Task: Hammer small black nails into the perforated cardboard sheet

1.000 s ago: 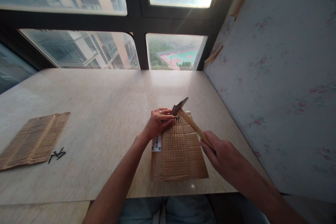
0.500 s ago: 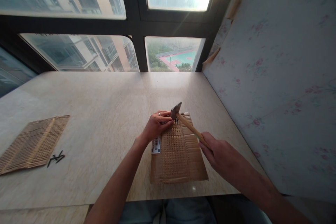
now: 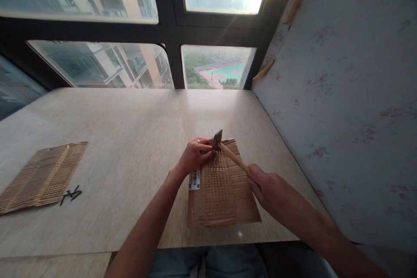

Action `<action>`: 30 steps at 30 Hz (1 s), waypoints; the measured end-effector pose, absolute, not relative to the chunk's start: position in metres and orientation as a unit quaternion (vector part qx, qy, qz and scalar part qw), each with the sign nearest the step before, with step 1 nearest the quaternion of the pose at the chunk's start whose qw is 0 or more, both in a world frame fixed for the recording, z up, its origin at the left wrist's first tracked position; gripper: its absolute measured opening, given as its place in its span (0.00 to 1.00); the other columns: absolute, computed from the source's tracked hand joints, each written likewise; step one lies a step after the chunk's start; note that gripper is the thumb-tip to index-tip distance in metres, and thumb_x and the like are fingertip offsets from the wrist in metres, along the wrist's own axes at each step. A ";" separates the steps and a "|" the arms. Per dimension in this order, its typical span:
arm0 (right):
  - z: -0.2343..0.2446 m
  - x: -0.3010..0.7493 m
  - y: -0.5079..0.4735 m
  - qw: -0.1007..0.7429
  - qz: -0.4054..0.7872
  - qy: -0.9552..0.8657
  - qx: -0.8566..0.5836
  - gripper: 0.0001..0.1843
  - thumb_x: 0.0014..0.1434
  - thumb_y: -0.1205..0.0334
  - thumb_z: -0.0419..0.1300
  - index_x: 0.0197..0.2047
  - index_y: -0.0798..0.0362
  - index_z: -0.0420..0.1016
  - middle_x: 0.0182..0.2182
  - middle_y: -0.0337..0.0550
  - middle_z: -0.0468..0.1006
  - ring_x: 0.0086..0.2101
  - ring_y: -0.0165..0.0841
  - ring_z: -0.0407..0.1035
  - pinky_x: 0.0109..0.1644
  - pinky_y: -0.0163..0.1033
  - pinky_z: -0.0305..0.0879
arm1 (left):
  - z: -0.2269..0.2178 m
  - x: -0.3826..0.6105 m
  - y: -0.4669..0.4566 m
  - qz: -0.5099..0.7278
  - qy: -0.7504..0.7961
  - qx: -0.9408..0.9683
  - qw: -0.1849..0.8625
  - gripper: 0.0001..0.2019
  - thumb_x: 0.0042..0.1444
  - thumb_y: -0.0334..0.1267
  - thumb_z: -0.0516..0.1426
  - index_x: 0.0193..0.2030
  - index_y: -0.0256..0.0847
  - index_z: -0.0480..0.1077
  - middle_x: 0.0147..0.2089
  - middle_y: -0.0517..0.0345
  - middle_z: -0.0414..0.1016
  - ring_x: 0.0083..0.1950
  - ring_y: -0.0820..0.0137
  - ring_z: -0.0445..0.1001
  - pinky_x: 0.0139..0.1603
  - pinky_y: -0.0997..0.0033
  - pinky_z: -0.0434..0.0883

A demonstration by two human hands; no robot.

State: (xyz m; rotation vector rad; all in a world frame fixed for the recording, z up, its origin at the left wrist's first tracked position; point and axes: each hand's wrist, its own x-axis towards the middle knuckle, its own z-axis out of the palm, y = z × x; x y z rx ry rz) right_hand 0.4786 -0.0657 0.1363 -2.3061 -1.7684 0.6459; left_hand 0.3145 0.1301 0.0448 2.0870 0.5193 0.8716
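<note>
A brown cardboard sheet (image 3: 224,195) full of rows of small nail heads lies at the table's near edge. My right hand (image 3: 270,191) is closed round the wooden handle of a hammer (image 3: 228,153). The metal head sits low over the sheet's far edge. My left hand (image 3: 194,156) rests on the sheet's far left corner with fingers pinched beside the hammer head. What the fingers pinch is too small to make out. A ring shows on one finger.
A second ribbed cardboard sheet (image 3: 42,176) lies at the left, with several loose dark nails (image 3: 71,194) beside it. The marble-patterned table (image 3: 137,139) runs to the windows (image 3: 97,65). A floral-papered wall (image 3: 342,95) stands close on the right.
The hammer head has come down from its raised, tilted position to just above the sheet's far edge. My left hand has stayed pinched in place.
</note>
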 end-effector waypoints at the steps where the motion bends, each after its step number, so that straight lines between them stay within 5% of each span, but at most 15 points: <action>1: 0.137 0.479 -0.065 0.081 0.216 -0.592 -0.772 0.10 0.69 0.58 0.44 0.35 0.48 0.59 0.24 0.42 0.75 0.24 0.35 0.70 0.25 0.36 0.48 | 0.045 0.314 0.130 0.344 0.213 0.821 0.402 0.06 0.56 0.38 0.62 0.35 0.44 0.82 0.44 0.50 0.83 0.46 0.62 0.79 0.53 0.58 0.73; 22: 0.133 0.482 -0.072 0.119 0.225 -0.596 -0.761 0.11 0.69 0.57 0.43 0.36 0.48 0.61 0.25 0.43 0.77 0.26 0.37 0.72 0.27 0.37 0.50 | 0.050 0.315 0.128 0.326 0.255 0.804 0.427 0.05 0.53 0.36 0.63 0.33 0.42 0.82 0.45 0.50 0.83 0.47 0.61 0.80 0.53 0.58 0.76; 30: 0.127 0.490 -0.081 0.179 0.182 -0.578 -0.775 0.10 0.67 0.55 0.46 0.33 0.46 0.59 0.19 0.37 0.70 0.21 0.37 0.68 0.25 0.36 0.51 | 0.059 0.316 0.127 0.295 0.288 0.808 0.421 0.05 0.50 0.34 0.63 0.33 0.42 0.82 0.44 0.47 0.83 0.47 0.60 0.81 0.50 0.59 0.76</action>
